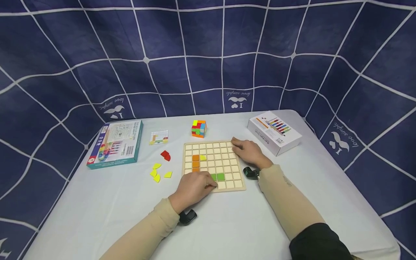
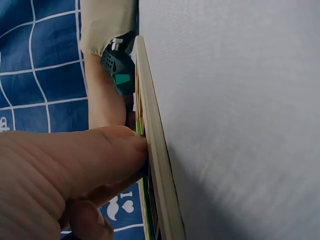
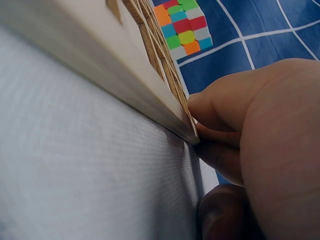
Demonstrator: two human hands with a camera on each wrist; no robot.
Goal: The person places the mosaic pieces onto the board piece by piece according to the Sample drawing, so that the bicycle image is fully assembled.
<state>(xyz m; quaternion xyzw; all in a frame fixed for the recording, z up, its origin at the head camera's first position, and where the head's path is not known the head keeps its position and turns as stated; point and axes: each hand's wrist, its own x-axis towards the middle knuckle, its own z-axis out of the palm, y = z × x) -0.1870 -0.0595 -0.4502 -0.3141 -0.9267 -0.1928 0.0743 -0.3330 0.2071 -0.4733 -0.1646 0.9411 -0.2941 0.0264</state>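
Note:
A pale wooden grid board (image 1: 225, 167) lies flat, with orange tiles (image 1: 195, 164), a yellow piece (image 1: 203, 157) and green tiles (image 1: 220, 177) in its cells. My left hand (image 1: 194, 188) is over its near left part, fingers bent down at the near rows. In the left wrist view the left thumb (image 2: 107, 147) touches the board beside a green tile; whether a piece is between the fingertips is hidden. My right hand (image 1: 249, 151) grips the board's far right corner. The right wrist view shows the thumb (image 3: 215, 102) on the board's rim, other fingers lower down beside it.
Loose yellow pieces (image 1: 157, 178) and red pieces (image 1: 166, 155) lie left of the board. Behind them are a pattern card (image 1: 159, 137) and a colored puzzle cube (image 1: 198, 129). A teal-edged box (image 1: 115, 143) stands at left, a white box (image 1: 274, 132) at right.

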